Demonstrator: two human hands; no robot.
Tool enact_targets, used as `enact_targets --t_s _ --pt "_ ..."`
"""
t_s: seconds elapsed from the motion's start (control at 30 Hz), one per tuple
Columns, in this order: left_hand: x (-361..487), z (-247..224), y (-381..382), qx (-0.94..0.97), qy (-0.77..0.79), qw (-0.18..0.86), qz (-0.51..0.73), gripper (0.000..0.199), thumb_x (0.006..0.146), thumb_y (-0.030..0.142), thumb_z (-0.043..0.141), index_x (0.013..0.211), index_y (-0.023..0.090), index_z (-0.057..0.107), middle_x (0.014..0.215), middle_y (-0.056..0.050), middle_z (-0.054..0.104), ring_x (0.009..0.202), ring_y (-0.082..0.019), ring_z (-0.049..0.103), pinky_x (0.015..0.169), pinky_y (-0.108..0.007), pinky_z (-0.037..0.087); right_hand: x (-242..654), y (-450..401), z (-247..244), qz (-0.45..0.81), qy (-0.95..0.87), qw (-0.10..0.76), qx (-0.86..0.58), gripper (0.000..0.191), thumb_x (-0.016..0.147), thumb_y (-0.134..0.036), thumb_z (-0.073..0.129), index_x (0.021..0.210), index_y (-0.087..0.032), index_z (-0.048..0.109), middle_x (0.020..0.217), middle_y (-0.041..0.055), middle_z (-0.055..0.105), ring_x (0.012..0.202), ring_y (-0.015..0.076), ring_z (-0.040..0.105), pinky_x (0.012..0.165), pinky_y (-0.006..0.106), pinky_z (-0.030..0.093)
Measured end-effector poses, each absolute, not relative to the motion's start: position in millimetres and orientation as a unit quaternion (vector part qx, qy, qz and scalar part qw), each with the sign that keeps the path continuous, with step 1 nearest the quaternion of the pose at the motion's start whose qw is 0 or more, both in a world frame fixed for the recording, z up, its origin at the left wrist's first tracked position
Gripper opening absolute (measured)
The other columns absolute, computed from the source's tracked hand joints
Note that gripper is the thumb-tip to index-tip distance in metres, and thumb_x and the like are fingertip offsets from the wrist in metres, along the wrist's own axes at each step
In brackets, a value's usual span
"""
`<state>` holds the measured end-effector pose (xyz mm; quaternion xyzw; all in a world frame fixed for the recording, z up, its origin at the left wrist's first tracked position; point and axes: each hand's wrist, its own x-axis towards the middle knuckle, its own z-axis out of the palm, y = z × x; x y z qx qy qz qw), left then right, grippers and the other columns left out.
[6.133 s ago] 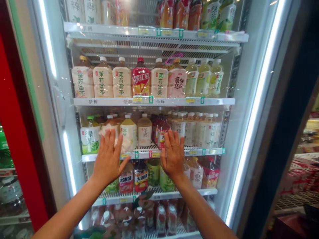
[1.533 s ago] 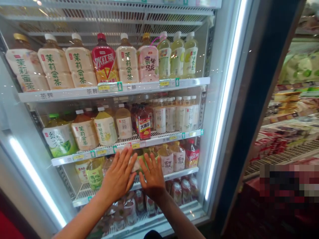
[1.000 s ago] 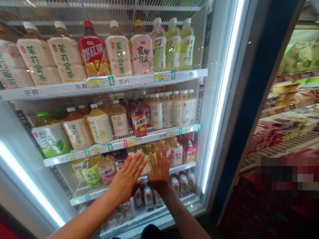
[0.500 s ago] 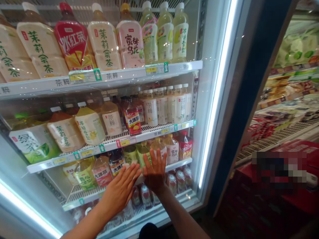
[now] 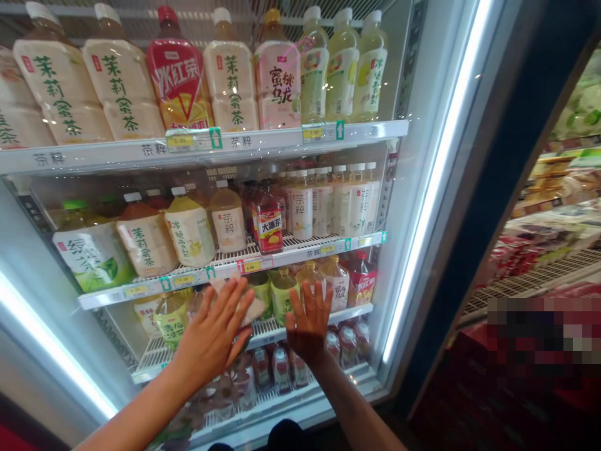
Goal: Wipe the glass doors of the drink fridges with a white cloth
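In the head view, my left hand (image 5: 213, 326) lies flat with its fingers stretched over a pale, thin cloth or tissue (image 5: 255, 311), whose edges show beyond the fingers. It appears to press the cloth on the clear glass front of a drinks fridge. To its right, my right hand (image 5: 308, 321) is upright with fingers spread and nothing visible in it; it looks laid against the same glass. A green-labelled tea bottle (image 5: 282, 289) stands behind the glass between the hands. The part of the cloth under my left palm is hidden.
Bottled teas fill the shelves behind the glass, among them a red iced-tea bottle (image 5: 178, 78). A lit strip (image 5: 436, 169) runs down the fridge's right side, by a dark frame (image 5: 488, 207). Farther right stand open shelves of packaged goods (image 5: 530, 232).
My left hand has moved left and slightly up with the cloth, away from my right hand, and its fingers are more spread. The camera view has shifted a little left.
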<state>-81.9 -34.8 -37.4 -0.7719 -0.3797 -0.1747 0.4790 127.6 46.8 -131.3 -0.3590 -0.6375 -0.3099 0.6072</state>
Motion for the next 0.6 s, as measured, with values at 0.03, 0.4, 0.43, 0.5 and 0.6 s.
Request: enact_targets --t_s 0.03,0.4,0.43,0.5,0.6 --pt "-84 -28 -33 -0.752 -0.393 0.489 -0.203 0.083 0.098 0.048 0.051 0.164 0.01 0.018 0.174 -0.015 0.007 0.163 -0.029 0.003 0.133 -0.052 0.002 128 47 -131 -0.313 -0.636 0.608 -0.357 0.069 0.094 -0.01 0.05 0.161 -0.019 0.035 0.173 0.0106 0.022 0.16 0.0363 0.019 0.127 0.07 0.02" --pt "-97 -45 -36 -0.735 -0.402 0.491 -0.236 0.083 0.098 0.049 0.053 0.164 0.014 0.018 0.173 -0.013 0.01 0.163 -0.028 0.005 0.133 -0.053 0.001 120 37 -124 -0.273 -0.644 0.626 -0.345 0.077 0.096 -0.012 0.051 0.166 -0.023 0.021 0.174 0.0092 0.017 0.161 0.0349 0.014 0.126 0.072 0.015" --pt "-97 -44 -35 -0.719 -0.417 0.491 -0.261 0.085 0.097 0.05 0.054 0.165 0.013 0.017 0.173 -0.015 0.007 0.163 -0.03 0.004 0.132 -0.055 0.001 113 32 -120 -0.265 -0.649 0.626 -0.341 0.077 0.095 -0.012 0.052 0.166 -0.022 0.023 0.174 0.0099 0.018 0.161 0.0353 0.015 0.127 0.072 0.015" --pt "-95 -50 -36 -0.705 -0.425 0.492 -0.283 0.088 0.097 0.05 0.054 0.165 0.012 0.014 0.174 -0.016 0.003 0.163 -0.032 0.001 0.132 -0.055 0.002 98 23 -111 -0.264 -0.672 0.613 -0.32 0.075 0.095 -0.012 0.054 0.165 -0.022 0.027 0.174 0.0095 0.021 0.161 0.0347 0.019 0.128 0.069 0.015" --pt "-98 -64 -42 -0.722 -0.409 0.495 -0.258 0.081 0.1 0.05 0.047 0.165 0.014 0.014 0.174 -0.011 0.005 0.163 -0.025 0.003 0.133 -0.047 0.003 82 19 -96 -0.27 -0.702 0.591 -0.292 0.072 0.095 -0.017 0.056 0.163 -0.025 0.033 0.173 0.0072 0.022 0.161 0.0329 0.02 0.13 0.065 0.011"
